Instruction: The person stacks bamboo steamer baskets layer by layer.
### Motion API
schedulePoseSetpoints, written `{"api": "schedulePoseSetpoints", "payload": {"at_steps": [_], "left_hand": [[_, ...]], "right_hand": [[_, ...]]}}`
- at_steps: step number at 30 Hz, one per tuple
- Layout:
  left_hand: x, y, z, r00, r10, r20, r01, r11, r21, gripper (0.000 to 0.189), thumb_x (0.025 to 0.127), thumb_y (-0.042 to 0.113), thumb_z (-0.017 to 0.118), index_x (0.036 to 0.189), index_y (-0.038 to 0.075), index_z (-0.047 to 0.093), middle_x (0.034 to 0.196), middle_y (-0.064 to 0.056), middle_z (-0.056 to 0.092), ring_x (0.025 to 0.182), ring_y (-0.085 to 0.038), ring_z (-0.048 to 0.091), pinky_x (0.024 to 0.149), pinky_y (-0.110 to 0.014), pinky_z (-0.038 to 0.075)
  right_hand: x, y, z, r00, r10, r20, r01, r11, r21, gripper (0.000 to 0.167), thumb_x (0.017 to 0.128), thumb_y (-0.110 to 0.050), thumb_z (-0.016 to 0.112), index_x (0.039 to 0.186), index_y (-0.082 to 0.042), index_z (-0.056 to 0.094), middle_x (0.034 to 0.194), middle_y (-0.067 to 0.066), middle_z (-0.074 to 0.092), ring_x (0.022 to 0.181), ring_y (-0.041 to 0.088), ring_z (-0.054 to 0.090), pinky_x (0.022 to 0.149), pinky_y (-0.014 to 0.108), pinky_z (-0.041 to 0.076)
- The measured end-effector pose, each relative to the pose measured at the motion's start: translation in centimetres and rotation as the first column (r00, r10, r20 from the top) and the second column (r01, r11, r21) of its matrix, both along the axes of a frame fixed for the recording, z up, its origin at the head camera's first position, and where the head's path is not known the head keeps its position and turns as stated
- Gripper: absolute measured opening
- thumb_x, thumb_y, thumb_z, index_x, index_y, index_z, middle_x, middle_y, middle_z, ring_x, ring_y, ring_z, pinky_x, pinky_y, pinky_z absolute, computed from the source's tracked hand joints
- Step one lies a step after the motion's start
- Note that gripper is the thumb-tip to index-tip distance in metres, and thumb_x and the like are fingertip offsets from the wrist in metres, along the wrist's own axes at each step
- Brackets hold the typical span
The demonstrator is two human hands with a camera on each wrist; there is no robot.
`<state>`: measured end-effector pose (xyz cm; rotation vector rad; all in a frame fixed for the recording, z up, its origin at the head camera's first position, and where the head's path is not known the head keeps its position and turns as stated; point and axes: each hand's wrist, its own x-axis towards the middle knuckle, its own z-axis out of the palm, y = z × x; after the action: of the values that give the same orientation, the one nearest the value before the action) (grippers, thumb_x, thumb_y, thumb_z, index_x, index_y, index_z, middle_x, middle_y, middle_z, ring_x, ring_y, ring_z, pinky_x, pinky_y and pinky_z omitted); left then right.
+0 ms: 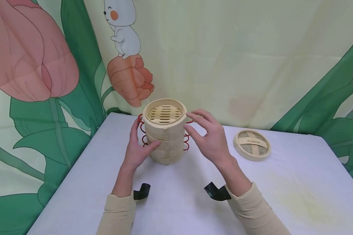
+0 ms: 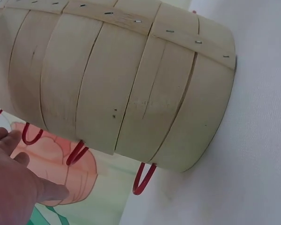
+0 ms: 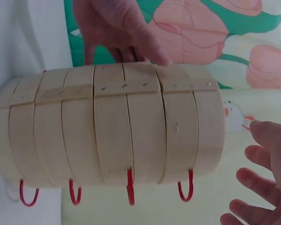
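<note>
A stack of several round bamboo steamer baskets (image 1: 164,143) stands upright on the white table, its slatted top tier uncovered. Red loop handles (image 1: 186,142) stick out along both sides. My left hand (image 1: 137,151) is at the stack's left side, with the thumb extended across the front; in the right wrist view the thumb tip lies against or very near the wall. On the other side, my right hand (image 1: 210,135) is held near the top tier's rim, fingers apart and loosely bent, holding nothing. In the right wrist view these fingers (image 3: 255,180) are clear of the wall.
The bamboo steamer lid (image 1: 252,145) lies on the white table (image 1: 294,182), right of the stack. Behind the table hangs a printed cloth (image 1: 223,65) with flowers and a white animal. A black wrist mount (image 1: 142,191) projects from the left sleeve, another (image 1: 217,192) from the right.
</note>
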<state>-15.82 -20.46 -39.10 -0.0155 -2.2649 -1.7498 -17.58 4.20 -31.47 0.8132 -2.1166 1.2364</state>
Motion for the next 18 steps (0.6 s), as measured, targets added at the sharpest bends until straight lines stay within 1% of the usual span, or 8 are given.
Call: {"api": "schedulePoseSetpoints", "payload": {"at_steps": [4,8,11,15,18], "left_hand": [[0.2,-0.4,0.2,1.0,-0.004,-0.03,0.005,1.0,0.02,0.109,0.08,0.029,0.087,0.162,0.028,0.014,0.163,0.006,0.02,0.148,-0.02,0.019,0.113,-0.061,0.025],[0.1,-0.9,0.6,0.998,0.025,-0.057,-0.025,1.0,0.01,0.106,0.082,0.024,0.085,0.162,0.026,0.014,0.164,0.005,0.02,0.149,-0.018,0.017,0.117,-0.057,0.019],[0.0,-1.3,1.0,0.996,0.049,-0.07,-0.049,0.999,-0.005,0.103,0.083,0.024,0.083,0.162,0.025,0.016,0.165,0.005,0.019,0.15,-0.014,0.01,0.119,-0.054,0.011],[-0.4,-1.3,1.5,0.994,0.029,-0.104,-0.029,1.0,-0.002,0.101,0.084,0.024,0.082,0.162,0.026,0.017,0.164,0.007,0.019,0.15,-0.011,0.01,0.12,-0.053,0.01],[-0.6,-1.0,2.0,0.992,0.003,-0.125,-0.004,1.0,-0.002,0.102,0.083,0.022,0.083,0.162,0.025,0.018,0.164,0.006,0.019,0.15,-0.011,0.01,0.12,-0.052,0.011]], "right_hand": [[-0.1,1.0,-0.3,1.0,-0.019,0.001,0.019,1.0,-0.022,0.033,0.088,-0.008,0.079,0.121,-0.006,0.074,0.121,0.004,0.065,0.113,0.016,0.06,0.096,0.037,0.047],[-0.5,2.3,-0.7,0.998,-0.052,0.026,0.053,0.998,-0.03,0.035,0.089,-0.007,0.077,0.124,-0.005,0.072,0.124,0.005,0.065,0.118,0.016,0.058,0.1,0.039,0.046],[-0.8,3.4,-1.0,0.995,-0.094,0.044,0.095,0.995,-0.02,0.037,0.09,-0.008,0.076,0.126,-0.005,0.071,0.126,0.006,0.065,0.124,0.018,0.055,0.103,0.042,0.044],[-1.3,5.2,-1.5,0.986,-0.154,0.063,0.155,0.988,-0.006,0.037,0.091,-0.007,0.075,0.128,-0.005,0.07,0.128,0.006,0.065,0.126,0.02,0.055,0.103,0.043,0.043],[-1.4,6.5,-1.8,0.979,-0.19,0.069,0.191,0.982,-0.007,0.037,0.091,-0.006,0.075,0.127,-0.004,0.07,0.128,0.008,0.065,0.124,0.022,0.057,0.101,0.036,0.043]]}}
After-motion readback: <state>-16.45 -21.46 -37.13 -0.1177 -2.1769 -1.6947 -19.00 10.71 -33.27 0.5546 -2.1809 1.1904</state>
